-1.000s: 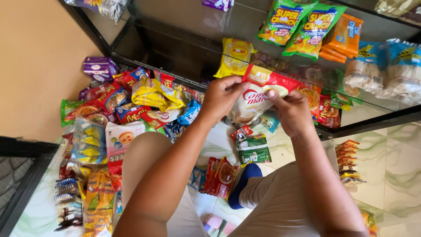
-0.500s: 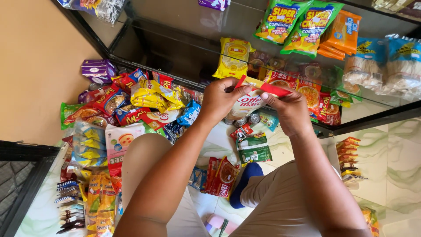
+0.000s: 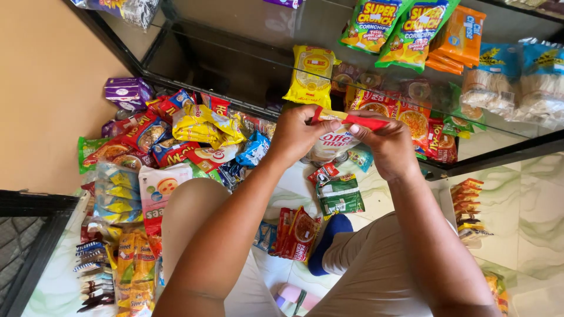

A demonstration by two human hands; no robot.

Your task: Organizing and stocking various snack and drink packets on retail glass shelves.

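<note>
Gripping the red top edge of a white pouch [image 3: 335, 141], the left hand [image 3: 296, 134] and right hand [image 3: 385, 144] pinch it with clenched fingers above the floor [image 3: 529, 194]. Snack packets [image 3: 202, 124] lie at 9 o'clock; a glass shelf [image 3: 235, 53] sits at 12 o'clock. Risk: uneven pulling could burst the seam and spill contents onto the packets below.

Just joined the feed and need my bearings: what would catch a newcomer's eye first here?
At centre, the left hand and right hand grip a red and white pouch between them. To the left, a bright heap of snack packets covers the pale floor. Above, green chip bags lie on a glass shelf.
</note>
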